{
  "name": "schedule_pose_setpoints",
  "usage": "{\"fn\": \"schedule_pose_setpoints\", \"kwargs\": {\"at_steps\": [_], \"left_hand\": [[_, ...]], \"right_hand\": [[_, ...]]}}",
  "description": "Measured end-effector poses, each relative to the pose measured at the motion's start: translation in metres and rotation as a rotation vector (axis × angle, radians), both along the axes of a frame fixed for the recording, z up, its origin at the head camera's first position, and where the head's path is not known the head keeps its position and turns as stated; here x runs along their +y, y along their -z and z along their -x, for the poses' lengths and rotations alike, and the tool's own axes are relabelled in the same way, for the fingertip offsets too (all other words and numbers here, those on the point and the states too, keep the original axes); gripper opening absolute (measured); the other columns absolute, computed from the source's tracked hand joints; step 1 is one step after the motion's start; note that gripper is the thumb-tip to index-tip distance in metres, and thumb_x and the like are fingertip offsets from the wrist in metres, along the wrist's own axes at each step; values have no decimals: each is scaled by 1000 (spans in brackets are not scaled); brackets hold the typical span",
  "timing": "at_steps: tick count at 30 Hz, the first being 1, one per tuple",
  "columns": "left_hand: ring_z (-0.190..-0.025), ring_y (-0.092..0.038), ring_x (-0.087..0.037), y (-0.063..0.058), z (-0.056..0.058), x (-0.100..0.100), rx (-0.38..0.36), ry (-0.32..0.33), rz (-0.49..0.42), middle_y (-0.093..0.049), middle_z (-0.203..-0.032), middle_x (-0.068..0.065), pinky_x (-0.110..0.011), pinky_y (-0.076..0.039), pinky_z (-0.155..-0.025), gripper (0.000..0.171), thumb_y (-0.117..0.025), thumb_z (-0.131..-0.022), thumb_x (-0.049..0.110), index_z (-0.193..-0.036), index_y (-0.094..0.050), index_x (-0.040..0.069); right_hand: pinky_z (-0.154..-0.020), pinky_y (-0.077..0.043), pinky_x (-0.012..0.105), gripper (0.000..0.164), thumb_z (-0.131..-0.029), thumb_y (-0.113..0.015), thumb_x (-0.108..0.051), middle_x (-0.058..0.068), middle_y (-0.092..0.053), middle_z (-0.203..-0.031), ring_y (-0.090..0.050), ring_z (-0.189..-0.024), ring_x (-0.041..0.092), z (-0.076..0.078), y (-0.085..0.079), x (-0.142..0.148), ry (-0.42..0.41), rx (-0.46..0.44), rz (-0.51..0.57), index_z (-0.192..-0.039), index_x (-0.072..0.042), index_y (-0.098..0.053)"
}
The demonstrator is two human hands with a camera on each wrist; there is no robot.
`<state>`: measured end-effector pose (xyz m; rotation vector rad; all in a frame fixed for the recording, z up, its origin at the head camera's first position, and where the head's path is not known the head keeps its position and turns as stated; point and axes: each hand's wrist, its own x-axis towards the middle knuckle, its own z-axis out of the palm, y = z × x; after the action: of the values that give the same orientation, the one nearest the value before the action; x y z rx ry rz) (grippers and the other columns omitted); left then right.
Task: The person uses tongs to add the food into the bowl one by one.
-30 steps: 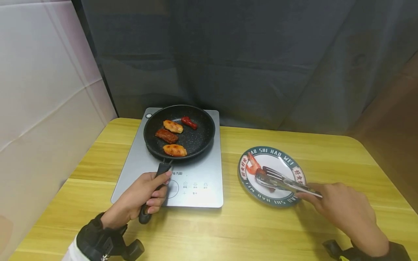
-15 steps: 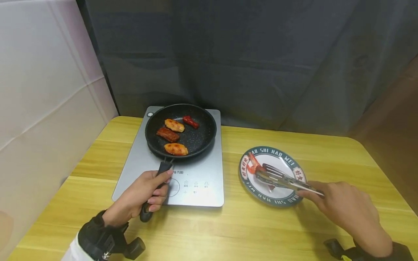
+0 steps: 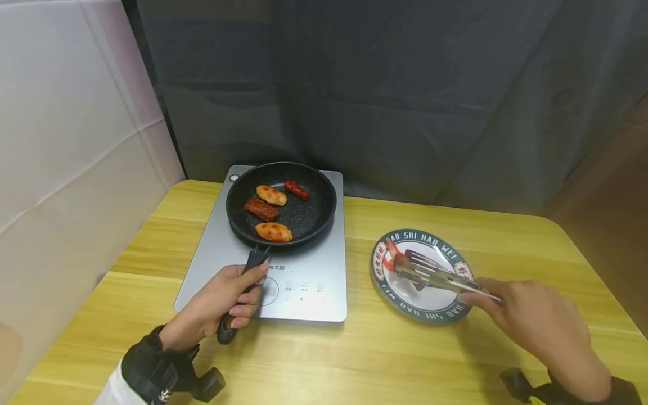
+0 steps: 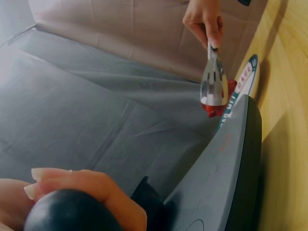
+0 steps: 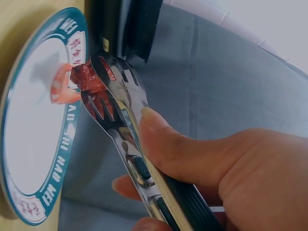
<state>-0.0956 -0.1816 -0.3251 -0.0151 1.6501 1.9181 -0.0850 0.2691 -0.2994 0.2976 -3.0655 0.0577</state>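
Note:
My left hand (image 3: 220, 298) grips the black handle (image 3: 256, 258) of a frying pan (image 3: 311, 219). In the pan lie two browned chicken wings (image 3: 274, 232), a brown slab of meat (image 3: 261, 209) and a small red drumstick (image 3: 296, 190). At the right, my right hand (image 3: 536, 320) holds metal food tongs (image 3: 445, 278) with slotted ends. The right wrist view shows a dark red chunk of meat (image 5: 86, 77) pinched between those ends, above the plate (image 5: 41, 57). A pink shrimp (image 5: 61, 86) rests on the plate behind the chunk, partly hidden by it.
Under the pan is a silver induction cooker (image 3: 314, 306) with touch markings. Dark cloth (image 3: 379, 101) hangs along the table's back edge, and a white panel (image 3: 71, 112) stands at the left. Bare wooden tabletop (image 3: 354, 360) lies in front of the plate and cooker.
The tongs, with the red meat chunk between their ends, have risen slightly off the plate. My left hand keeps its grip on the pan handle. The head view has shifted slightly.

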Motion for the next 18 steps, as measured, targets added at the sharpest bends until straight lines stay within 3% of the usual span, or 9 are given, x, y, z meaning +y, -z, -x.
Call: {"fn": "schedule_pose_setpoints", "kwargs": {"at_steps": [18], "left_hand": [[-38,-29,-4,-1,0,0,0,-3,-7,-32,-53,6,-18,-30,-34,46,-47,-101,38,-68,-38,9]], "right_hand": [[-36,-27,31,52,-85,-58,-64,-4,-52,-64,-46,-57,16,12,-30,-16,-49,59,32,-117,-24,-70]]}}
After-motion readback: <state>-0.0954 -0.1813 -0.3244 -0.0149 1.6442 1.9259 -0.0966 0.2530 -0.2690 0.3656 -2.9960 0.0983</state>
